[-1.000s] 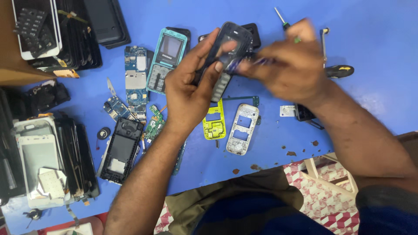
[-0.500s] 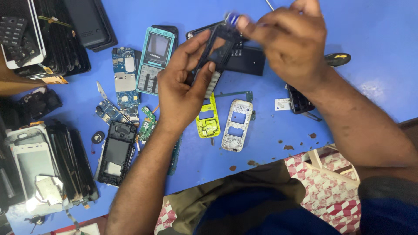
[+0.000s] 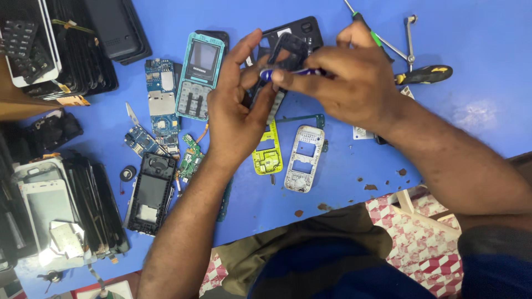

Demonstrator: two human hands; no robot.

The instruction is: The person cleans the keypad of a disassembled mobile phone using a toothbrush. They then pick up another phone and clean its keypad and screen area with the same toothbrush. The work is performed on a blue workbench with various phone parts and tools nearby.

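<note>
My left hand (image 3: 235, 113) grips a dark phone frame (image 3: 286, 52), held above the blue table (image 3: 471, 72). My right hand (image 3: 354, 80) holds a small blue-handled tool (image 3: 288, 72) laid across that frame, its tip near my left thumb. Just below the hands lie a yellow phone frame (image 3: 267, 158) and a white phone frame (image 3: 303, 158). A light-blue keypad phone (image 3: 199, 75) lies to the left of my left hand.
Circuit boards (image 3: 160, 99) and a black phone back (image 3: 151, 194) lie at the left. Stacks of phone screens (image 3: 50, 210) and cases (image 3: 83, 50) line the left edge. Screwdrivers (image 3: 424, 73) and a metal tool (image 3: 409, 39) rest at the upper right.
The view has shifted a little. My right hand has come down and left, bringing the blue-handled tool across the dark frame. My left hand still holds the frame.
</note>
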